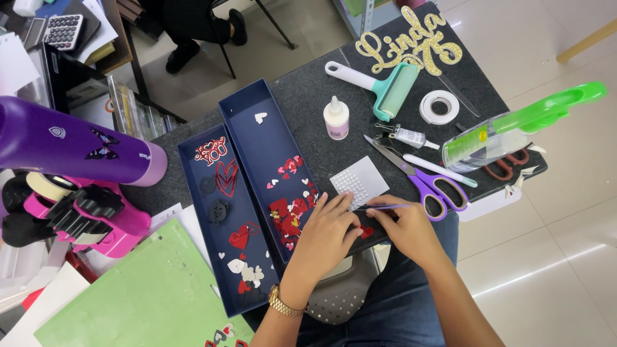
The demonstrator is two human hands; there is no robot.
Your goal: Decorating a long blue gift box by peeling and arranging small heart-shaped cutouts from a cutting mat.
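The dark speckled tabletop (pixel 308 103) carries two navy trays (pixel 270 138), a glue bottle (pixel 336 118), a roller (pixel 385 87), a tape roll (pixel 439 106), purple scissors (pixel 424 180) and a sticker sheet (pixel 360 182).

A white glue bottle (pixel 336 117) is standing on the dark surface (pixel 302 96) beside a mint roller (pixel 385 87); purple scissors (pixel 421 180) are lying near a tape roll (pixel 439 106) and gold glitter lettering (pixel 411 42).
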